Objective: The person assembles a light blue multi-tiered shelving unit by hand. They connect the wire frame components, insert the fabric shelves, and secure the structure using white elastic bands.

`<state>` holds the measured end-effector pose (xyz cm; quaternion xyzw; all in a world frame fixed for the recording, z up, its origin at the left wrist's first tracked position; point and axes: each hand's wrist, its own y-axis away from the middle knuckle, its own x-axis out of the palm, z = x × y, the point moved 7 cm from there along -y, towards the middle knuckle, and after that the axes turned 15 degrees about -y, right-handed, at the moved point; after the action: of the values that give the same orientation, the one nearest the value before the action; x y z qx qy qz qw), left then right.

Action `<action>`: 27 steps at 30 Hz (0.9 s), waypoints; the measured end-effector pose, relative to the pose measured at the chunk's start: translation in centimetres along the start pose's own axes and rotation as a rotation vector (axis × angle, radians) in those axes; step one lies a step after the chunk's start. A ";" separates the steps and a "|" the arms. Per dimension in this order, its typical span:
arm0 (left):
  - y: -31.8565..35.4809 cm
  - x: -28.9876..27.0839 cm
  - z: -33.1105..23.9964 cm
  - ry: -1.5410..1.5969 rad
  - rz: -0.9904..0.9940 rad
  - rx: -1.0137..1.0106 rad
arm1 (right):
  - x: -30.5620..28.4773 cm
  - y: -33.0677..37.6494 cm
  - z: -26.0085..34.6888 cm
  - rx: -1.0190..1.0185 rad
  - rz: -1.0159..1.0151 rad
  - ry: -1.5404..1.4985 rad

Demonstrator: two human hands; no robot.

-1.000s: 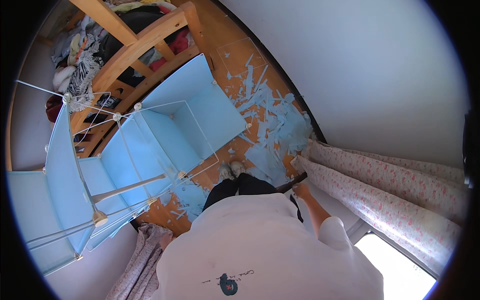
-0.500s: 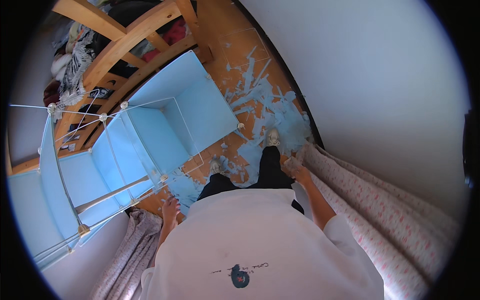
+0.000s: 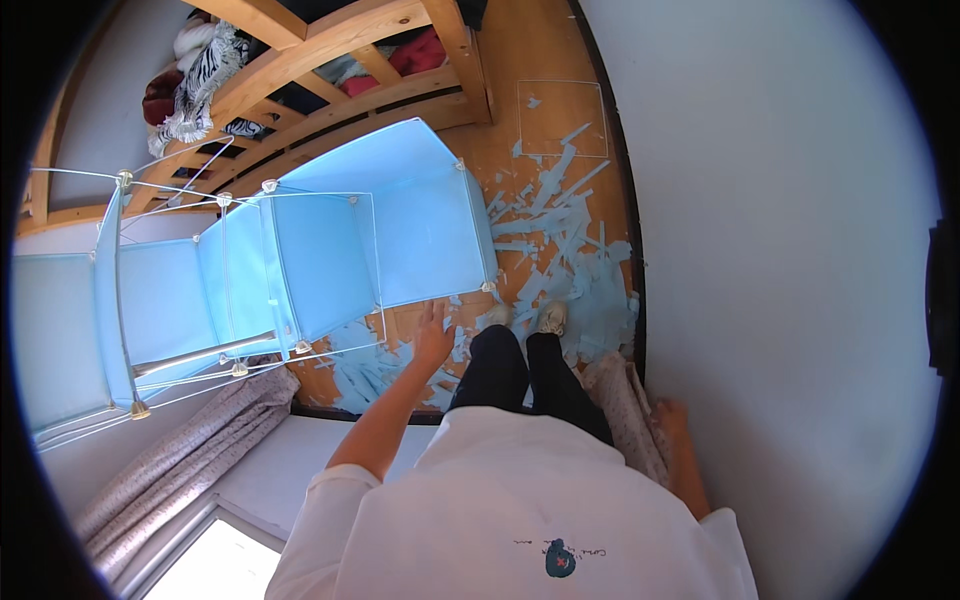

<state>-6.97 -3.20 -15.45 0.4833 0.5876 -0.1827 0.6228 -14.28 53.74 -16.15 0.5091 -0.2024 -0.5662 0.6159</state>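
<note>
My left hand (image 3: 432, 335) reaches forward with its fingers spread and holds nothing. It hovers just below the lower edge of a light blue panel shelf unit (image 3: 400, 230), built from blue panels, white wire frames and round corner connectors. My right hand (image 3: 668, 420) hangs low at my side against a floral curtain (image 3: 620, 400) by the white wall, with nothing in it. My legs in dark trousers and my light shoes (image 3: 550, 318) stand among torn blue film scraps (image 3: 570, 270) on the wooden floor.
A wooden frame (image 3: 350, 60) with clothes piled behind it stands at the top. A clear square panel (image 3: 560, 118) lies on the floor near the wall. Another curtain (image 3: 180, 450) hangs at the lower left beside a bright window (image 3: 210, 560).
My left arm has stretched forward toward the blue shelf unit. My right hand has dropped beside the curtain. My view has turned, so the shelf unit sits further left.
</note>
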 end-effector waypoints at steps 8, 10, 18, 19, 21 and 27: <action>-16.4 7.8 -1.0 -0.229 0.047 -0.182 | 3.3 0.9 -1.6 0.113 0.155 -0.037; -19.9 9.3 -0.3 -0.265 0.020 -0.213 | 2.7 0.7 -3.6 0.156 0.134 -0.035; -29.5 13.7 5.5 -0.297 -0.018 -0.357 | 4.0 -0.9 -2.3 0.321 0.085 0.066; -29.2 14.4 6.1 -0.281 -0.022 -0.360 | 4.2 -1.3 -2.1 0.335 0.083 0.077; -27.0 16.0 7.2 -0.256 -0.040 -0.356 | 4.4 -2.9 -1.7 0.286 0.111 0.060; 0.6 24.6 10.3 -0.222 0.720 -0.683 | 5.7 -4.2 1.7 0.287 0.135 0.072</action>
<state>5.20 -2.98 -39.18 0.4015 0.3401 0.1961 0.8275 -16.17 48.56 -20.89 0.5971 -0.2930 -0.4701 0.5802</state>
